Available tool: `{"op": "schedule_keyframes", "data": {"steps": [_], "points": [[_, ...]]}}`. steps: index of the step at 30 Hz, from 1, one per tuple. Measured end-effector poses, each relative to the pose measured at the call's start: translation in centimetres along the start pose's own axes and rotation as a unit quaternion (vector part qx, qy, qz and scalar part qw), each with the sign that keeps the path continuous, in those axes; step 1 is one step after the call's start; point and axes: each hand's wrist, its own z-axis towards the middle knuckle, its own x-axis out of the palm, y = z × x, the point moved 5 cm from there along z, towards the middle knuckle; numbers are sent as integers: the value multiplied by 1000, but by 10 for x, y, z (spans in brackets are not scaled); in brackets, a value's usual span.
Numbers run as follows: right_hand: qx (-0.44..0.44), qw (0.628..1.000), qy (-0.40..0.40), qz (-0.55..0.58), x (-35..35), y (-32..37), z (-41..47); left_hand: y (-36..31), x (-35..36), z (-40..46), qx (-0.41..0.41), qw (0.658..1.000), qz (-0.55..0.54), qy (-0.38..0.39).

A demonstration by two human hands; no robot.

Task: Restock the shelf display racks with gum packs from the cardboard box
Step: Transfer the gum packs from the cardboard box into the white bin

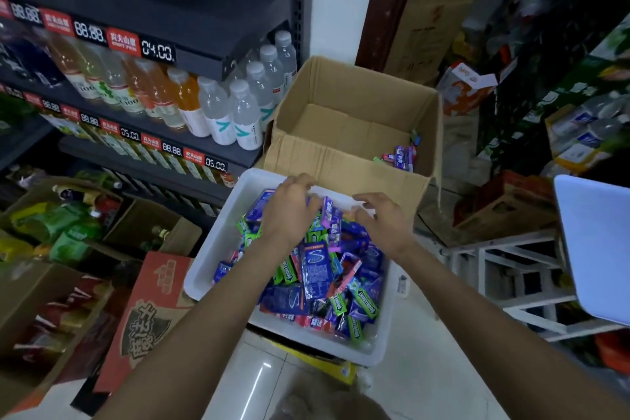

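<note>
A white plastic bin (218,249) in front of me is heaped with blue, purple and green gum packs (317,269). Behind it stands an open cardboard box (341,160) with a few gum packs (400,155) left in its right corner. My left hand (289,208) reaches into the far end of the bin, fingers curled over a blue pack by the rim; whether it grips it I cannot tell. My right hand (381,218) hovers over the pile beside it, fingers bent and apart, holding nothing that I can see.
A dark shelf unit (204,54) with drink bottles (238,112) and price tags stands at the left. Cartons of goods (150,310) crowd the floor at the lower left. A white rack (511,280) and a pale blue board (596,249) sit at the right.
</note>
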Motion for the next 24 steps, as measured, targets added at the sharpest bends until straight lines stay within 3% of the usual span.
{"op": "schedule_keyframes", "data": {"steps": [6,10,13,17,24], "points": [[26,989,-142,44,-100,-27,23,-72,22,58,15,998,-58,13],[49,981,-182,49,-149,-65,59,-114,67,109,16,995,-77,68],[99,983,-144,53,-172,-105,107,-132,118,154,-21,989,-94,114],[147,988,-15,40,-170,-161,175,-129,185,201,-102,979,-59,165],[167,967,82,176,-156,-182,223,-106,238,226,-212,951,-43,220]]}}
